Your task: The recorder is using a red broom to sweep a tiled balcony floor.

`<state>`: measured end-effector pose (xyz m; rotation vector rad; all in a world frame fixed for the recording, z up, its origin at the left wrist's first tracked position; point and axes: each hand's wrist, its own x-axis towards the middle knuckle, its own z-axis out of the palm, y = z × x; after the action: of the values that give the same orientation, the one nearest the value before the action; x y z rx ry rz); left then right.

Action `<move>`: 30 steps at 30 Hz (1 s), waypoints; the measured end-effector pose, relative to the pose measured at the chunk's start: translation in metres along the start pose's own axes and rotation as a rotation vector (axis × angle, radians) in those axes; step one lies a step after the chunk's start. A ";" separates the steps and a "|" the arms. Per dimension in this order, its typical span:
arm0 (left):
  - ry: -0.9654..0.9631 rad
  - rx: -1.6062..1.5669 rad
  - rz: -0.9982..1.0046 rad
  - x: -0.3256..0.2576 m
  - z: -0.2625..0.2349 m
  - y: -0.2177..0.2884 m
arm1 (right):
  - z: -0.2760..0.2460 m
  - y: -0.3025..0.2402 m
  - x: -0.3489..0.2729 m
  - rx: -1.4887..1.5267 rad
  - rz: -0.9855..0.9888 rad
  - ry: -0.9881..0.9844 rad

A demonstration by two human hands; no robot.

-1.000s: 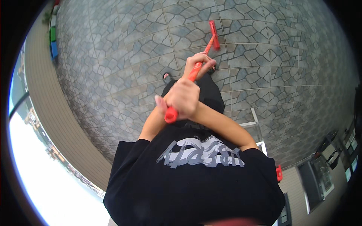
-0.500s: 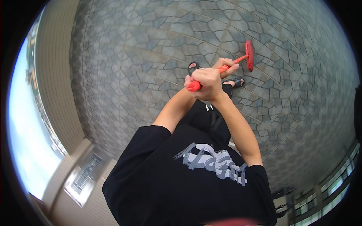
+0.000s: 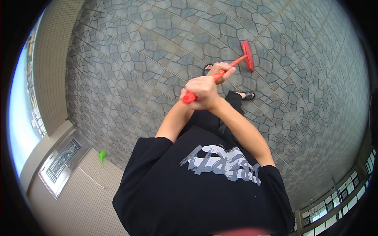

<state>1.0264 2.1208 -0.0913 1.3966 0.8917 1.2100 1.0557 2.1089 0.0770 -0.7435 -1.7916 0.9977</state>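
A red broom [image 3: 247, 57] slants down and away from me, its long narrow head over the stone-patterned paving ahead and to the right. My right hand [image 3: 201, 91] is wrapped round the top of the handle, whose rounded red end sticks out toward me. Lower down the same handle, my left hand [image 3: 223, 73] is closed round it, its forearm passing behind my right hand. Whether the bristles touch the ground, I cannot tell. Close by the handle are my feet in dark sandals [image 3: 249, 95].
Along the left runs a tiled low wall [image 3: 51, 63]. A silver metal door [image 3: 65, 161] with a patterned panel is set in the tiled wall behind left, near a bright green object [image 3: 102, 156]. Windows [image 3: 321, 214] line a building at lower right.
Both hands and the broom have shifted left and slightly nearer in view. The view has turned, bringing the green object by the door into sight. The grip looks the same.
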 end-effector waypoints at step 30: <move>0.580 0.519 0.078 -0.082 -0.080 0.159 | 0.064 -0.166 0.016 0.450 -0.287 -0.469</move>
<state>0.9168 2.0316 0.0437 1.5049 1.6582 1.5493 0.9796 2.0209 0.2129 0.0358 -1.8868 1.3866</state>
